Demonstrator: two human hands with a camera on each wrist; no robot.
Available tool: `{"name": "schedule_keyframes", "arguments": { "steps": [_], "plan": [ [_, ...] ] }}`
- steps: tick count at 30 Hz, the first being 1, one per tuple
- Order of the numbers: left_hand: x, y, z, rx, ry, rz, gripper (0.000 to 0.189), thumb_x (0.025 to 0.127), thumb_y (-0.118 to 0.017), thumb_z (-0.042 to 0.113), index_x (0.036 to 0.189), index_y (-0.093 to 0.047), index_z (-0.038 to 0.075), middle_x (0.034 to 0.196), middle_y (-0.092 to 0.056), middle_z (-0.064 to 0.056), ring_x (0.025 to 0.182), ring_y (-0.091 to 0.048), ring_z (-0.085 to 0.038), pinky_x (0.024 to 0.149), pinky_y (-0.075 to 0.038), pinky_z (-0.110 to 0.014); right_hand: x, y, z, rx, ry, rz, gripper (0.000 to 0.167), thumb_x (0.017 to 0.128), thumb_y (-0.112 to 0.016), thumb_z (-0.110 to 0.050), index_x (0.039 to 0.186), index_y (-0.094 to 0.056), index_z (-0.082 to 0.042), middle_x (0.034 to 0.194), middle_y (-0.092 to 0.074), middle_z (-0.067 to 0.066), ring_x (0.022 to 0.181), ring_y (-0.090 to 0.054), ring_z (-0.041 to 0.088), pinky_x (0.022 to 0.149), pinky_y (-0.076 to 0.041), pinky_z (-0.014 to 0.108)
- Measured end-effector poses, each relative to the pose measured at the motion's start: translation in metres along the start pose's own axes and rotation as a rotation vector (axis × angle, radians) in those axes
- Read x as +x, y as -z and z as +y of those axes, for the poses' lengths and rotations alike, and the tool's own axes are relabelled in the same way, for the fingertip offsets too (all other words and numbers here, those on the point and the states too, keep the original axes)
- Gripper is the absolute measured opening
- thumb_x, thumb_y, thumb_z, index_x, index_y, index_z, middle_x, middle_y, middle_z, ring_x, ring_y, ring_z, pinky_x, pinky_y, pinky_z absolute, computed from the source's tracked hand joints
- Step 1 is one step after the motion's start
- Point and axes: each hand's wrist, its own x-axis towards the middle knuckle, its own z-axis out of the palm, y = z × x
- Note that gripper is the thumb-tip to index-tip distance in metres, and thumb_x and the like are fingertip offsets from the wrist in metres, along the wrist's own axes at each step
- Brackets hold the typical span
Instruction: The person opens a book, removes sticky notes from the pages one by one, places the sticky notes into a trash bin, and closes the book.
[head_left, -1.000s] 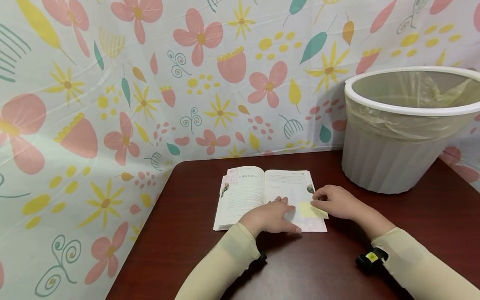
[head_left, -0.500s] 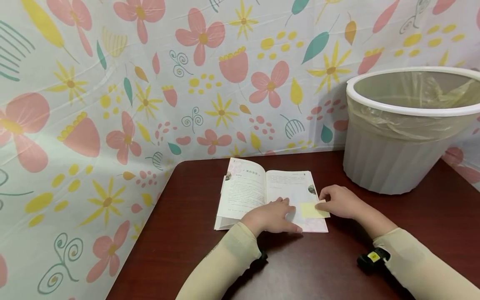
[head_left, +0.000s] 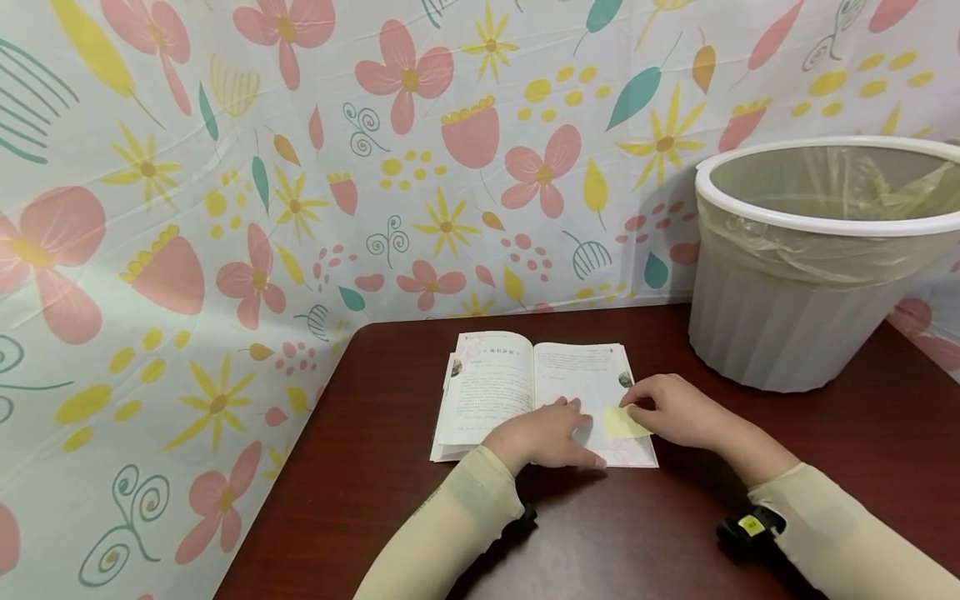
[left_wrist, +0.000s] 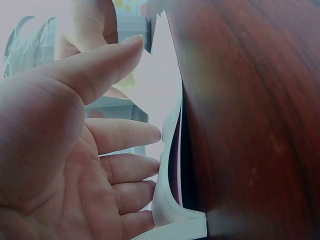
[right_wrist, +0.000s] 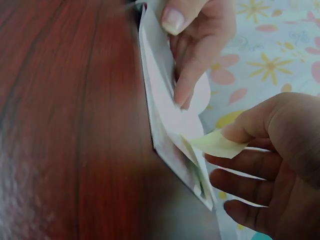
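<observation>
An open book (head_left: 491,392) with printed pages lies on the table. My left hand (head_left: 546,433) rests on its right page, fingers spread, thumb near the lower edge. In the left wrist view the straight fingertips (left_wrist: 150,134) touch the paper. At the outer edge of that page, my right hand (head_left: 671,408) pinches a pale yellow sticky note (head_left: 624,423) between thumb and index finger. The right wrist view shows the note (right_wrist: 220,145) bent up at the held end, its other end against the page. The remaining right fingers are spread below it.
A grey waste bin (head_left: 780,308) with a white rim and clear plastic liner stands at the back right of the dark red wooden table (head_left: 390,517). A flower-patterned cloth (head_left: 300,208) hangs behind and along the left side.
The book's left page rose half a second ago and has since settled lower. My right fingers have shifted slightly left along the sticky note. The left hand stays in place on the page.
</observation>
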Motion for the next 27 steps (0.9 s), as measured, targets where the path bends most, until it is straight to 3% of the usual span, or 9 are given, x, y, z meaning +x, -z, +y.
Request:
{"name": "schedule_keyframes", "arguments": {
  "steps": [11,21,27],
  "plan": [
    [-0.001,0.001,0.002,0.008,0.008,-0.004,0.081,0.086,-0.069,0.068,0.153,-0.051,0.025,0.168,-0.033,-0.005,0.159,-0.027,-0.023,0.125,-0.032,-0.036,-0.005,0.004,-0.010,0.037,0.110,-0.045,0.018,0.091,-0.068,-0.006,0.100,-0.081,-0.013,0.097,-0.079,-0.003,0.086,-0.065,0.002,0.076,-0.056,0.029],
    [0.000,0.001,0.000,0.018,-0.013,0.000,0.083,0.084,-0.074,0.064,0.153,-0.051,0.023,0.167,-0.036,-0.006,0.158,-0.028,-0.024,0.125,-0.033,-0.036,-0.008,0.009,-0.014,0.088,0.151,-0.087,0.018,0.092,-0.069,-0.005,0.101,-0.081,-0.015,0.100,-0.079,-0.004,0.096,-0.071,0.008,0.084,-0.058,0.027],
    [0.001,0.000,-0.002,0.015,-0.005,-0.002,0.085,0.082,-0.077,0.062,0.153,-0.051,0.024,0.168,-0.035,-0.005,0.159,-0.028,-0.023,0.125,-0.032,-0.035,-0.009,0.012,-0.017,0.159,0.168,-0.126,0.018,0.093,-0.069,-0.005,0.100,-0.080,-0.017,0.102,-0.078,-0.004,0.096,-0.068,0.005,0.084,-0.056,0.026]
  ]
}}
